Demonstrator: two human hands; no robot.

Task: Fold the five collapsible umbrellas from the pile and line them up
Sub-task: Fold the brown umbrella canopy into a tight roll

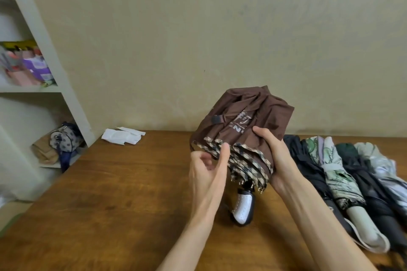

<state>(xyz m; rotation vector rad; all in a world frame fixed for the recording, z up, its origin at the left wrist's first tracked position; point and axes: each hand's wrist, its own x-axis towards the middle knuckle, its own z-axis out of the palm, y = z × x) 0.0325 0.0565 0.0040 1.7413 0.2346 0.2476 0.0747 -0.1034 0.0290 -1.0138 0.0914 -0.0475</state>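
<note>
Brown wooden worktop (110, 204) stretches under your forearms to a beige wall (198, 28). Nearest you, the silver-and-black handle (243, 209) of the brown umbrella (248, 116) points down toward the wood; whether it touches cannot be told. You hold this umbrella over the middle of the worktop, its canopy bunched loosely, its checked hem (248, 158) gathered around the shaft above the handle.

Your right hand (273, 156) has its grip wrapped round the right side of the bundle, thumb lying across the brown cloth just below the white lettering. Your left hand (207, 167) is at the left side: the thumb tip presses the checked hem, the other fingers curl loosely just beside it. Whether that grip pinches a fold cannot be told.

To your right, four umbrellas lie side by side, touching, handles toward you: a black umbrella (308, 167), a green flowered umbrella (330, 160) with a pale handle, a dark green umbrella (356, 174) and a grey umbrella (383, 167) at the picture's edge.

Farther off, a white folded cloth (123, 136) lies at the back edge near the wall. Left of the worktop stands a white shelf unit (44, 50) holding coloured packets (30, 66), with a patterned bag (63, 138) and a tan bag (44, 152) on a lower shelf.
</note>
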